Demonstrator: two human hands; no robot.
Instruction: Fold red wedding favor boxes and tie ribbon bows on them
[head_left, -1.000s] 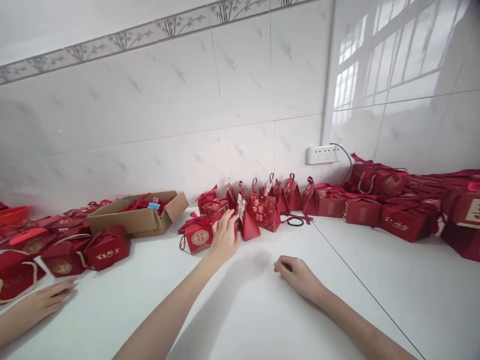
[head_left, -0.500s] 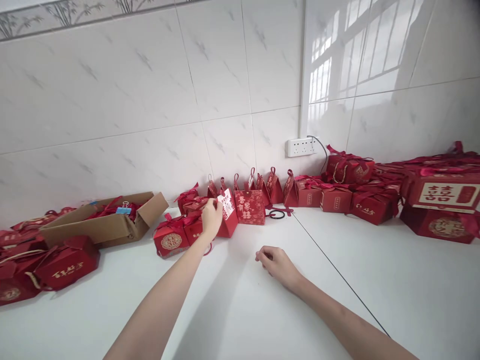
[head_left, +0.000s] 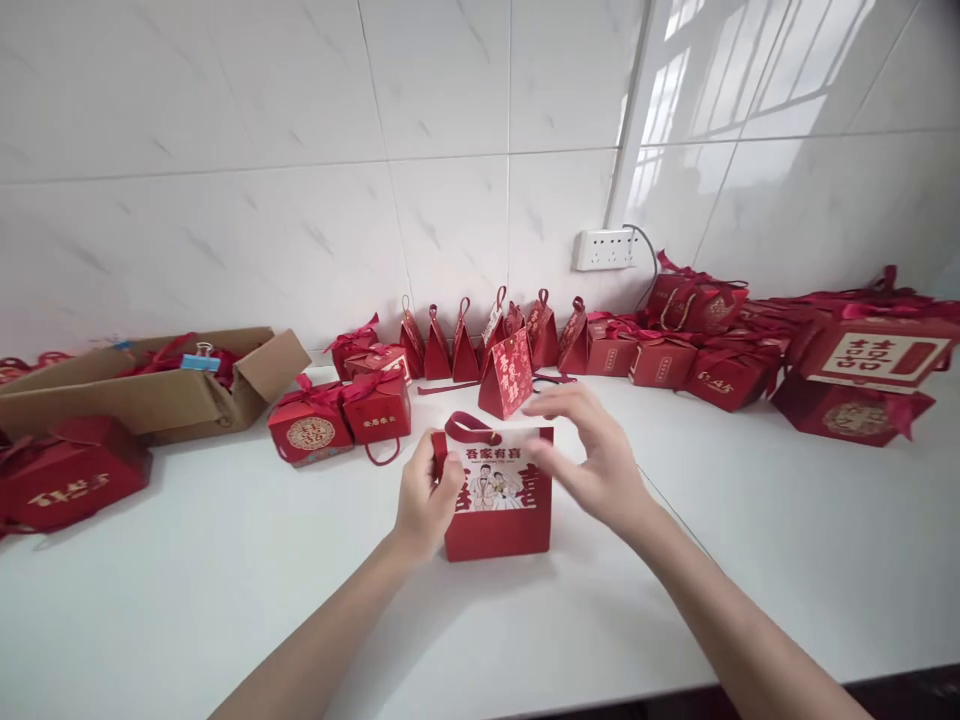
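A red gift box [head_left: 499, 535] with a white panel showing a couple and a dark red ribbon loop [head_left: 469, 428] on top stands in front of me on the white table. My left hand [head_left: 429, 495] grips its left side, with the thumb on the front and the fingers behind. My right hand [head_left: 592, 455] is at the upper right edge of the box, fingers apart and a little blurred; whether they touch the box I cannot tell. Just behind is a patterned red triangular box [head_left: 508, 378].
Several triangular boxes [head_left: 465, 350] stand along the tiled wall. Ribbon-tied boxes [head_left: 311, 425] sit left of centre, a cardboard carton [head_left: 150, 415] farther left. Red boxes [head_left: 731, 375] are piled at right. A white power strip [head_left: 604, 250] is on the wall.
My left hand has brought the gift box from beside the back row toward me. My right hand has risen from the table to its right side and opened. The view has tilted down.
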